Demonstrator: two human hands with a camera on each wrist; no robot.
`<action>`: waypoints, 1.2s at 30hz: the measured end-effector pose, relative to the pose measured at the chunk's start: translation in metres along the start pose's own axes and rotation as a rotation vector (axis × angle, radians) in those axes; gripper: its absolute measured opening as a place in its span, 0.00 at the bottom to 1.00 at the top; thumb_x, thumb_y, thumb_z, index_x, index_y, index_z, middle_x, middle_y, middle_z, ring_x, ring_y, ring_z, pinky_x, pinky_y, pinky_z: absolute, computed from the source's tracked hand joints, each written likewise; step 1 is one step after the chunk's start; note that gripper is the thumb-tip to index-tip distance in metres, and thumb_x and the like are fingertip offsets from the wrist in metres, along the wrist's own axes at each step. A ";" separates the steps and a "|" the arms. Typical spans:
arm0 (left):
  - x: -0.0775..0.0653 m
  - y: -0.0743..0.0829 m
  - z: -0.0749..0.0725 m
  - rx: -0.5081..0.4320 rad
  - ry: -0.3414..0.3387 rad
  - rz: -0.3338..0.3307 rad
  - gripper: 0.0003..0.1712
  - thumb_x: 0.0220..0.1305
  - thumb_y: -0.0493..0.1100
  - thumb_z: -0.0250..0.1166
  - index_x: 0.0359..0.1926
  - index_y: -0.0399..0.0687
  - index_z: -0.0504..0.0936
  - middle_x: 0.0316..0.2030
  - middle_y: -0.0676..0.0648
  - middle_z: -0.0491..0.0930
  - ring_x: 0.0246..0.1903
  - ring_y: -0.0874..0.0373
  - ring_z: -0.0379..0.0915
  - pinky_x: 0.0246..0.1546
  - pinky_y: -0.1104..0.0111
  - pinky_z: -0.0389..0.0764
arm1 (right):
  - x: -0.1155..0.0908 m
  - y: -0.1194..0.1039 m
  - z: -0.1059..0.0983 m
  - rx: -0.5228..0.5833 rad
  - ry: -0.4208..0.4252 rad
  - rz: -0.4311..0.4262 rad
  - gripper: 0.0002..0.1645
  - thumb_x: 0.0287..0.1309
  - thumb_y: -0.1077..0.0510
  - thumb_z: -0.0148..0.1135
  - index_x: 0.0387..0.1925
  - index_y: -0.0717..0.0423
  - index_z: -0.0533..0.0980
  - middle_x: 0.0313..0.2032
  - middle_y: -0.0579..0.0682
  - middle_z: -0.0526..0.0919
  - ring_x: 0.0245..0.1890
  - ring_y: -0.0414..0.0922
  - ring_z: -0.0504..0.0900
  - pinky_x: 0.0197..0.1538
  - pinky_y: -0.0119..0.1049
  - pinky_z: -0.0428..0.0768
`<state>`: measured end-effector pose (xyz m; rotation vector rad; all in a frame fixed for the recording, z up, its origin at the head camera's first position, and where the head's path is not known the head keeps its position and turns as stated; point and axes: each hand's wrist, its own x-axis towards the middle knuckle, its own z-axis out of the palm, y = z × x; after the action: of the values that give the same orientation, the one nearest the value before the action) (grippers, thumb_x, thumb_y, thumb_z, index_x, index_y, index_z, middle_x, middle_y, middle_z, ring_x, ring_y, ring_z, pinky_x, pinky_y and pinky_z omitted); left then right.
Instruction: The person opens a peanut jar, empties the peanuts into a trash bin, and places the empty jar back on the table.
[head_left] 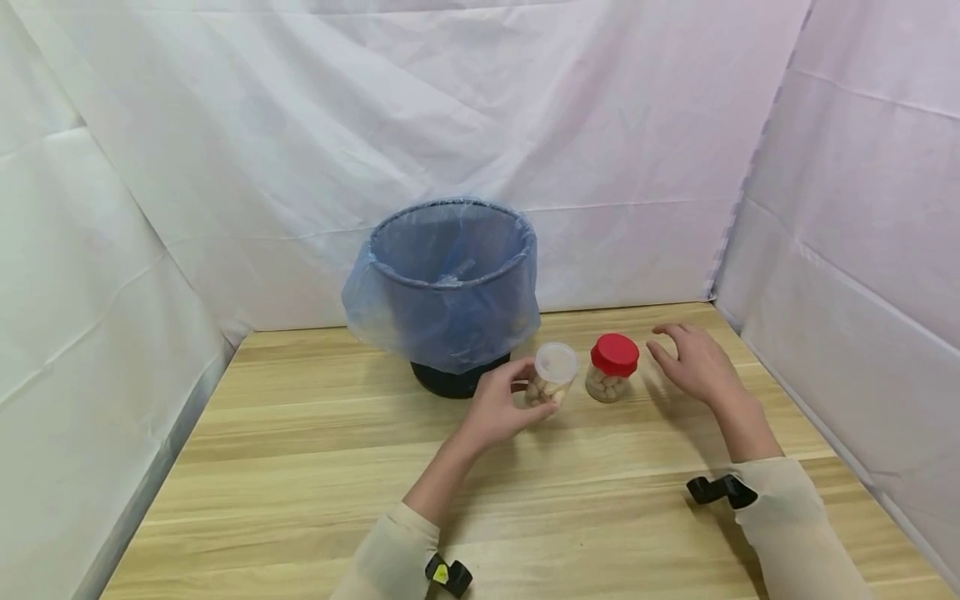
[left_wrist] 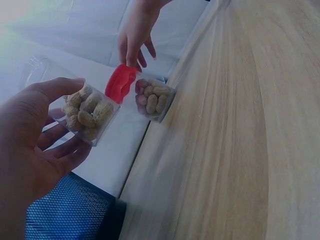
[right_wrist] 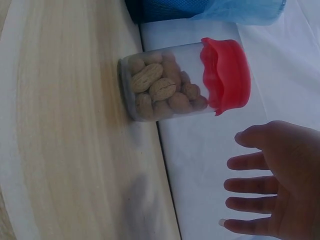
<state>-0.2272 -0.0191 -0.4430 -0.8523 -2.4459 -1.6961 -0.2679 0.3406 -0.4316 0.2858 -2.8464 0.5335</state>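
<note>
My left hand (head_left: pixel 497 407) grips a clear jar (head_left: pixel 557 363) round its side, thumb on one side and fingers on the other. Its round top looks pale and see-through, and peanuts (left_wrist: pixel 86 113) in their shells fill its lower part. Just to the right, a second clear jar (head_left: pixel 606 387) stands upright on the table, with peanuts (right_wrist: pixel 162 89) inside and a red lid (head_left: pixel 615 354) on top. My right hand (head_left: pixel 693 360) hovers to the right of that jar, apart from it, fingers spread and nothing in them.
A mesh bin (left_wrist: pixel 70 210) lined with a blue plastic bag (head_left: pixel 450 321) stands behind my left hand, on a black base (head_left: pixel 457 383). White cloth (head_left: pixel 615 150) hangs behind and at both sides of the wooden table (head_left: pixel 315 483).
</note>
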 end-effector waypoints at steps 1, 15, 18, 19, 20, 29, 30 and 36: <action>-0.001 0.001 -0.001 0.019 0.003 0.006 0.33 0.59 0.40 0.83 0.64 0.43 0.84 0.53 0.43 0.89 0.56 0.50 0.86 0.58 0.57 0.88 | 0.000 -0.001 -0.001 0.000 0.004 -0.003 0.27 0.81 0.48 0.57 0.65 0.66 0.77 0.62 0.73 0.79 0.63 0.74 0.76 0.63 0.72 0.74; -0.003 0.003 -0.010 0.101 0.014 0.034 0.34 0.58 0.40 0.84 0.65 0.43 0.83 0.54 0.43 0.89 0.55 0.50 0.86 0.56 0.61 0.89 | -0.005 -0.042 -0.021 0.025 0.077 -0.072 0.24 0.79 0.51 0.60 0.66 0.62 0.79 0.63 0.68 0.81 0.63 0.70 0.79 0.63 0.70 0.76; -0.003 0.003 -0.010 0.084 0.011 0.055 0.34 0.58 0.40 0.84 0.64 0.42 0.83 0.54 0.42 0.88 0.55 0.48 0.86 0.56 0.58 0.89 | -0.007 -0.049 -0.024 0.044 0.092 -0.091 0.24 0.79 0.52 0.61 0.66 0.61 0.79 0.63 0.67 0.81 0.63 0.69 0.78 0.63 0.70 0.76; -0.002 0.004 -0.010 0.079 0.010 0.062 0.34 0.58 0.40 0.84 0.64 0.42 0.83 0.54 0.42 0.88 0.55 0.48 0.86 0.56 0.58 0.89 | -0.007 -0.051 -0.025 0.050 0.098 -0.098 0.23 0.78 0.52 0.62 0.66 0.61 0.79 0.63 0.66 0.82 0.64 0.69 0.78 0.63 0.70 0.76; -0.002 0.004 -0.010 0.076 0.009 0.067 0.33 0.58 0.40 0.84 0.64 0.42 0.83 0.54 0.42 0.88 0.55 0.49 0.86 0.56 0.58 0.89 | -0.008 -0.053 -0.025 0.058 0.104 -0.103 0.23 0.78 0.53 0.62 0.65 0.61 0.79 0.63 0.66 0.82 0.64 0.68 0.78 0.62 0.70 0.76; -0.004 0.014 -0.013 0.076 0.041 0.108 0.34 0.56 0.41 0.85 0.64 0.43 0.84 0.53 0.45 0.88 0.54 0.52 0.87 0.56 0.59 0.89 | -0.010 -0.069 -0.032 0.098 0.128 -0.142 0.22 0.78 0.52 0.63 0.64 0.59 0.81 0.61 0.62 0.84 0.63 0.65 0.80 0.62 0.67 0.77; -0.004 0.015 -0.013 0.077 0.045 0.112 0.34 0.56 0.41 0.85 0.64 0.43 0.84 0.52 0.45 0.87 0.54 0.52 0.87 0.56 0.59 0.89 | -0.010 -0.070 -0.032 0.103 0.129 -0.147 0.22 0.78 0.52 0.63 0.64 0.59 0.81 0.61 0.62 0.84 0.63 0.65 0.80 0.62 0.66 0.77; -0.010 0.023 -0.014 0.067 0.052 0.125 0.33 0.57 0.42 0.85 0.63 0.45 0.85 0.51 0.46 0.86 0.54 0.55 0.85 0.56 0.60 0.89 | -0.011 -0.073 -0.031 0.118 0.133 -0.164 0.21 0.77 0.52 0.64 0.63 0.59 0.81 0.60 0.61 0.85 0.63 0.64 0.81 0.62 0.65 0.78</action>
<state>-0.2120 -0.0294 -0.4212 -0.9205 -2.3480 -1.5646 -0.2347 0.2874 -0.3817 0.4812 -2.6386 0.6608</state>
